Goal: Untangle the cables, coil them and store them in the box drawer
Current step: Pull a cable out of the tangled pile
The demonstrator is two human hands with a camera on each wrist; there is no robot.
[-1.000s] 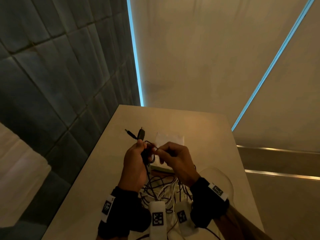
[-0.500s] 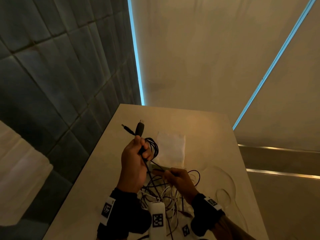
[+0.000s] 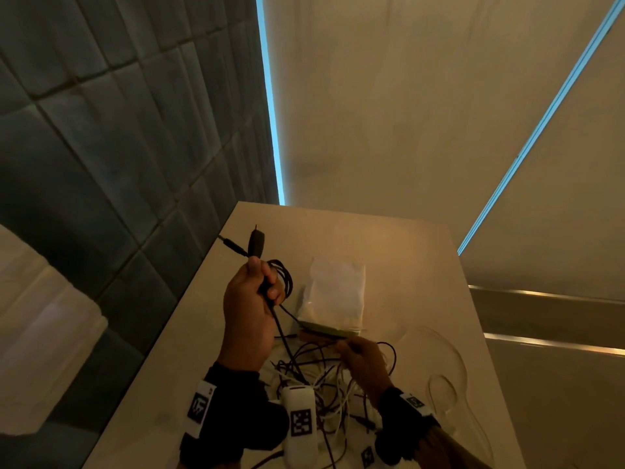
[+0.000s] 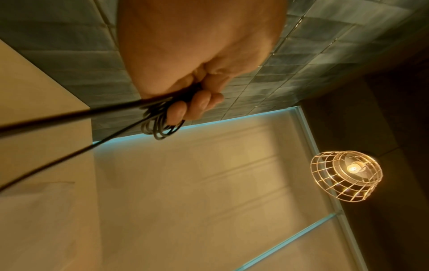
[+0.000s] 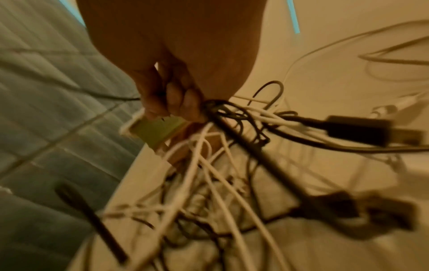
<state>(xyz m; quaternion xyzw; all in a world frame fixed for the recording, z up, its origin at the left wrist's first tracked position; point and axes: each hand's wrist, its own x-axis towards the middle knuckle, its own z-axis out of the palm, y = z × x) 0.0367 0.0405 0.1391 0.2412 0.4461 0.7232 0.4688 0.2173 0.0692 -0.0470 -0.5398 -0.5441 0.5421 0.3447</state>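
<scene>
My left hand (image 3: 269, 286) is raised over the table and grips a small coil of black cable (image 3: 285, 277). Two plugs (image 3: 256, 243) stick up above the fist. In the left wrist view the fingers (image 4: 185, 108) curl round the coil's loops (image 4: 160, 126), and a taut strand runs off to the left. My right hand (image 3: 343, 346) is lower, at the tangle of black and white cables (image 3: 321, 377), and pinches a thin black strand (image 5: 116, 98) between thumb and fingertips (image 5: 176, 102). A white box with a green front edge (image 3: 338, 296) lies just beyond that hand.
The pale table (image 3: 406, 252) runs along a grey tiled wall (image 3: 118, 164) on the left. A loose pale cable loops on the table's right side (image 3: 449, 363). A black USB plug (image 5: 357, 131) lies in the tangle. A wire-cage lamp (image 4: 345, 176) hangs overhead.
My right hand has drawn away from the left hand, down towards the tangle. The left hand has lifted a little with the coil in it.
</scene>
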